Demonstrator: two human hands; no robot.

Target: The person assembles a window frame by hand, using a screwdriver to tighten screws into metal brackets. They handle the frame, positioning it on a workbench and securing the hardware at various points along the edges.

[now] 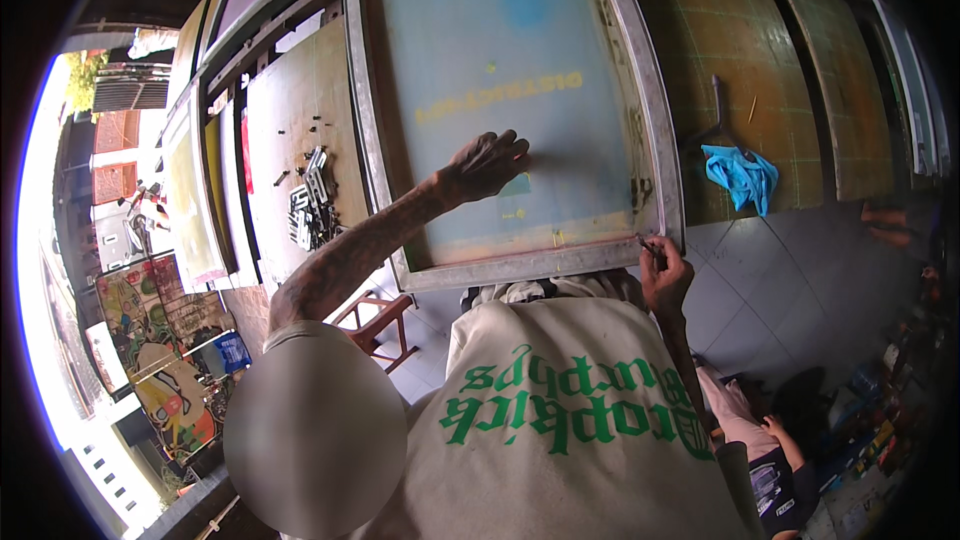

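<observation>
A large screen-printing frame (648,90) with metal edges lies in front of me, its blue-grey mesh (560,155) carrying faint yellow lettering and a brighter blue patch at the far end. My left hand (487,168) is over the middle of the mesh with its fingers curled closed. Whatever is in those fingers, if anything, is hidden. A small teal patch (517,186) shows just below this hand. At the near right corner of the frame, my right hand (665,272) pinches a small dark thing, too small to name, close to the metal edge.
On the board to the left lies a heap of metal clamp-like parts (310,202) with small dark bits. A bright blue cloth (740,178) and a grey-handled tool (716,105) rest on the right board. A brown stool (380,328) stands below; another person (765,450) is at lower right.
</observation>
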